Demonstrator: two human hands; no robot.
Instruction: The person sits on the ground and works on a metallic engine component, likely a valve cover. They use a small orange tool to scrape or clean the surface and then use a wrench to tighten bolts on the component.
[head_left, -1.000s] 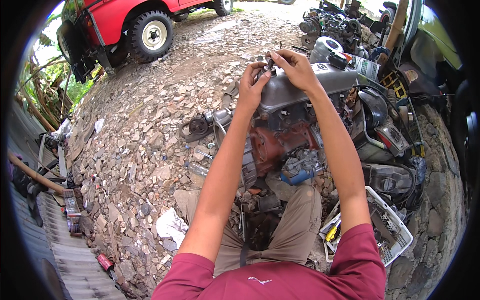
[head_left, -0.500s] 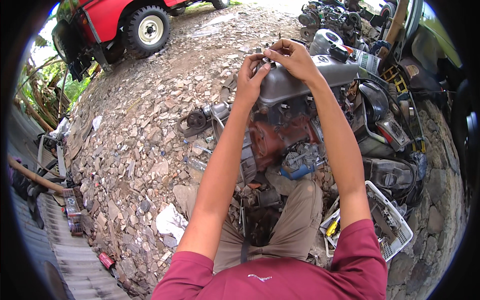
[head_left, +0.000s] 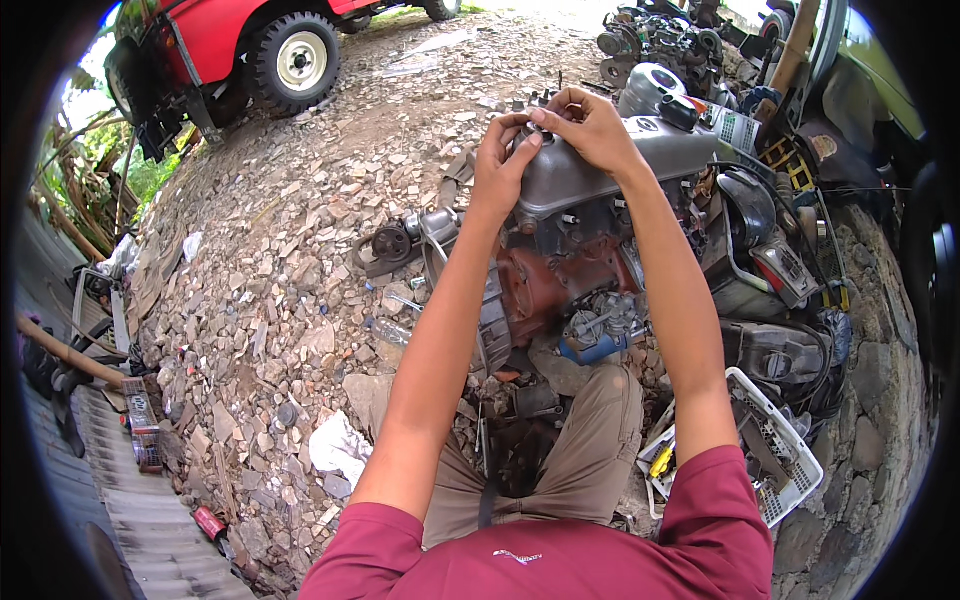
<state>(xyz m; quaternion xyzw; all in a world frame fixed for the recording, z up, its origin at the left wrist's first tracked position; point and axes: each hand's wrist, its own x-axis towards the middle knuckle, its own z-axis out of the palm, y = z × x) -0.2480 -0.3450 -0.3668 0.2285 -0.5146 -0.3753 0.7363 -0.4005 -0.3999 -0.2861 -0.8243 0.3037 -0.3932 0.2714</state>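
Note:
In front of me stands an engine with a grey metal valve cover (head_left: 590, 176) on top of a rusty, reddish-brown block (head_left: 545, 285). Both my hands meet over the cover's left end. My left hand (head_left: 500, 168) is closed, its thumb and fingers pinched beside a small round metal part on the cover top. From the other side my right hand (head_left: 592, 132) pinches with thumb and index finger at the same spot. The fingers mostly hide that small part, so its kind is unclear. A blue-and-grey carburettor-like piece (head_left: 602, 330) sits low on the engine's near side.
A white plastic basket (head_left: 800, 490) of tools, with a yellow-handled one (head_left: 661, 461), lies right of my knees. Used parts and a black case (head_left: 778, 350) crowd the right side. A white rag (head_left: 340, 447) rests on gravel at left. A red vehicle (head_left: 215, 45) stands far left.
My hands have come down slightly, closer to the top of the valve cover, and keep pinching at the same place. Nothing else has visibly moved apart from a small view shift.

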